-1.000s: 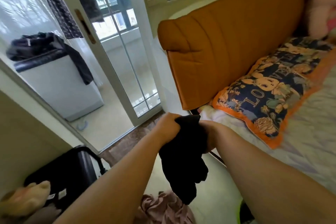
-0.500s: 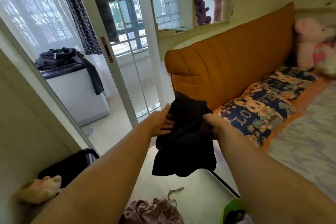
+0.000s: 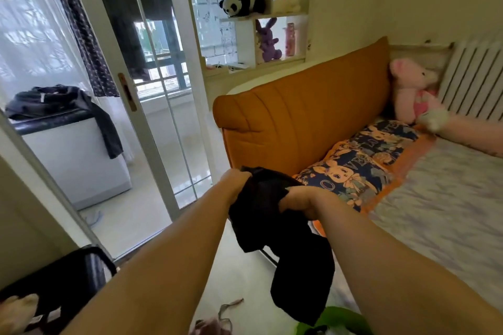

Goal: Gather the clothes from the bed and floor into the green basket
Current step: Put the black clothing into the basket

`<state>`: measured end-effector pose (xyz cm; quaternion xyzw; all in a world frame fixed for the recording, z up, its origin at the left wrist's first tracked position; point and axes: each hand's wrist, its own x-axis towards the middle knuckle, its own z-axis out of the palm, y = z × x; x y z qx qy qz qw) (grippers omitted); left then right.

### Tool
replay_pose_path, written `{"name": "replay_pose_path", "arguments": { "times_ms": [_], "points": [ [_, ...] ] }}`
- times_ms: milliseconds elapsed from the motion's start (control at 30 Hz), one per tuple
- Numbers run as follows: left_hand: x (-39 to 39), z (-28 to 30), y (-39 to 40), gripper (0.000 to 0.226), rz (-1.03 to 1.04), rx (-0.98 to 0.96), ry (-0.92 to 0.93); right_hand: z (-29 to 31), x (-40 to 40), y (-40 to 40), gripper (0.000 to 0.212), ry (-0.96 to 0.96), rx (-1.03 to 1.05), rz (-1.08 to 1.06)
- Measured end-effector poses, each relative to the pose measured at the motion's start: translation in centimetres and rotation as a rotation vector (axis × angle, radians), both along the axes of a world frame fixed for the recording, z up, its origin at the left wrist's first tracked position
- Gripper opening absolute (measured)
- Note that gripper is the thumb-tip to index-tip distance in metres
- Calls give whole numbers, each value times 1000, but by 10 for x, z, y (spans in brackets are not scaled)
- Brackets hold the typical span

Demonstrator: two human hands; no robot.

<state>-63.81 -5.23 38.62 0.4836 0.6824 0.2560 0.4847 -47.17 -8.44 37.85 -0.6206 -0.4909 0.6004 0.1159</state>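
Observation:
A black garment [image 3: 275, 228] hangs in the air in front of me, beside the bed [image 3: 446, 198]. My left hand [image 3: 236, 182] grips its upper left edge. My right hand [image 3: 302, 200] grips its upper right part, and the cloth droops down toward the floor. The green basket [image 3: 337, 317] shows only as a rim at the bottom edge, right under the hanging cloth. A pinkish garment [image 3: 212, 326] lies on the floor at the bottom edge, mostly cut off.
An orange headboard [image 3: 302, 122] and a patterned pillow [image 3: 359, 168] lie ahead. A pink plush [image 3: 411, 92] sits by the radiator. A glass sliding door [image 3: 152, 106] stands left, with a dark garment [image 3: 68, 103] draped over a white appliance beyond. A black case [image 3: 68, 277] sits low left.
The view has tilted up and back, showing more of the shelf and bed. Both hands keep hold of the black garment, which now hangs longer and lower to the right, over the basket rim.

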Motion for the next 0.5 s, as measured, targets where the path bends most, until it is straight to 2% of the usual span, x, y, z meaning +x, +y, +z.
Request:
{"name": "replay_pose_path", "arguments": {
  "times_ms": [33, 100, 167, 200, 267, 333, 400, 500],
  "points": [
    [3, 1, 1, 34, 7, 31, 37, 5, 5, -3, 64, 110, -95, 45],
    [15, 8, 2, 30, 16, 83, 1, 6, 20, 3, 88, 245, -120, 48],
    [25, 12, 1, 27, 6, 103, -60, 7, 26, 12, 109, 304, -64, -25],
    [29, 13, 1, 25, -4, 122, -85, 4, 27, 19, 110, 297, 6, -111],
    [35, 14, 8, 22, -42, 162, -125, 9, 22, 21, 91, 299, 206, -297],
    [35, 17, 15, 22, -90, 222, -90, 11, 18, 24, 77, 186, 368, -458],
    [32, 22, 23, 28, -83, 278, -94, 12, 17, 25, 74, 99, 373, -564],
    [28, 29, 28, 40, 42, 263, -221, 18, 29, 21, 62, 134, 203, -446]
  ]
}}
